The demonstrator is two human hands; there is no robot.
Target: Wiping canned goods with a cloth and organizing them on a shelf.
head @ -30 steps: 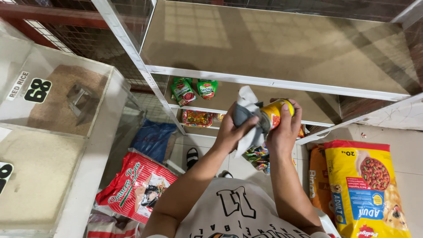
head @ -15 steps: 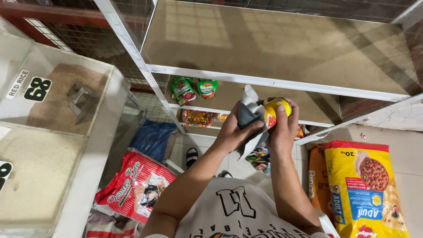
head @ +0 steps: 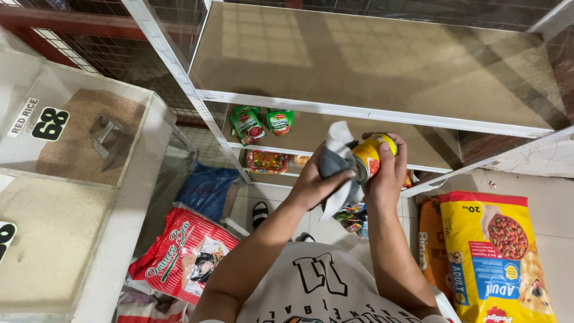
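Both your hands are clamped on things, held up in front of the white shelf (head: 382,113). Your right hand (head: 385,173) grips a yellow can (head: 372,157), tilted on its side. Your left hand (head: 314,182) presses a grey-and-white cloth (head: 335,164) against the can's end, probably the lid. Two green sauce pouches (head: 263,122) stand on the lower shelf behind. A yellow dog food bag (head: 499,257) sits at right, a red sack (head: 182,251) at left.
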